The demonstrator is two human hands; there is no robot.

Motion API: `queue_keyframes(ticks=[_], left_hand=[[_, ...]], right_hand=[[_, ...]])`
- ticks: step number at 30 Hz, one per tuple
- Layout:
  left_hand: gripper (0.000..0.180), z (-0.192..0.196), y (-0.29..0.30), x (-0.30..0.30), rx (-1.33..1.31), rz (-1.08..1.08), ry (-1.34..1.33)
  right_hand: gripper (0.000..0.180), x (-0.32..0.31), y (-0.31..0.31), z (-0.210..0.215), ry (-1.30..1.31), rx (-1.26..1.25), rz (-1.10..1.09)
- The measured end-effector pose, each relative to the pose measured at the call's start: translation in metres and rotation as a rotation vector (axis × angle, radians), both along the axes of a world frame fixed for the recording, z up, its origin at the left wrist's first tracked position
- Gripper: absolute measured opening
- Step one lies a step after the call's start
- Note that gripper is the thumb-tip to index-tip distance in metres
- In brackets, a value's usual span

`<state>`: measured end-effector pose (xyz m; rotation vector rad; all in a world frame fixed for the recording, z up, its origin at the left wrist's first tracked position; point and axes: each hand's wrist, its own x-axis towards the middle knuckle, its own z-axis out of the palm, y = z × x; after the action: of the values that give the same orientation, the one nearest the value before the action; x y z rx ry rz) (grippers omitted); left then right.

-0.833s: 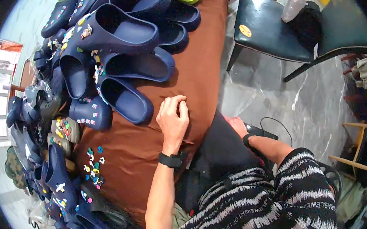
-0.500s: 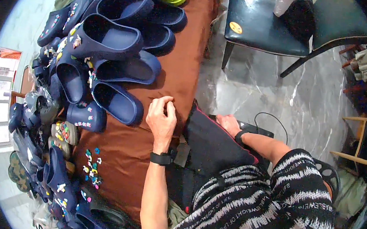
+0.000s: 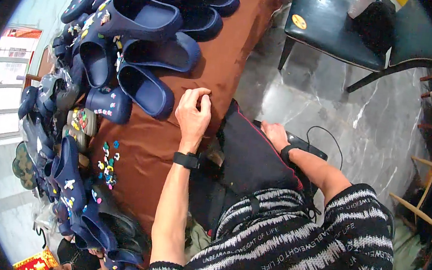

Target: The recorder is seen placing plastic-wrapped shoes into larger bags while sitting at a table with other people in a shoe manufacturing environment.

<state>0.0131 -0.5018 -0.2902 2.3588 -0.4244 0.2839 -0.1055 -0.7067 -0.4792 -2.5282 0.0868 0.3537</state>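
My left hand [image 3: 193, 114] rests on the brown cloth [image 3: 168, 146] covering the table, its fingers loosely bent, a small gap between thumb and forefinger. No object shows in it. Just left of it lies a navy clog [image 3: 164, 105], the nearest of several navy clogs [image 3: 149, 16] stacked along the table. Small coloured shoe charms [image 3: 108, 165] are scattered on the cloth. My right hand [image 3: 275, 135] lies on the side of my dark-trousered leg [image 3: 245, 158], fingers stretched and close together, next to a flat black object [image 3: 308, 146] with a cable. Its fingertips are partly hidden.
More clogs, some with charms, crowd the left edge, among them a grey-beige pair [image 3: 81, 122]. A black chair [image 3: 335, 29] stands on the grey marble floor [image 3: 303, 91] at upper right. A wooden frame [image 3: 419, 206] is far right. Part of another person [image 3: 76, 259] shows at lower left.
The view has shifted, so the clogs and table sit higher in the picture and another person comes in at lower left. My left fingers and thumb have drawn a little closer together.
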Motion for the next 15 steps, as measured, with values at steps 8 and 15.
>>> queue_keyframes(ticks=[8,15], left_hand=[[0.010,-0.005,0.003,0.003,0.000,-0.028,-0.051],[0.010,-0.002,0.003,0.005,-0.006,-0.016,-0.019]], right_hand=[[0.024,0.000,-0.001,-0.013,0.003,-0.049,0.033],[0.027,0.004,-0.001,0.001,0.071,-0.059,-0.007]])
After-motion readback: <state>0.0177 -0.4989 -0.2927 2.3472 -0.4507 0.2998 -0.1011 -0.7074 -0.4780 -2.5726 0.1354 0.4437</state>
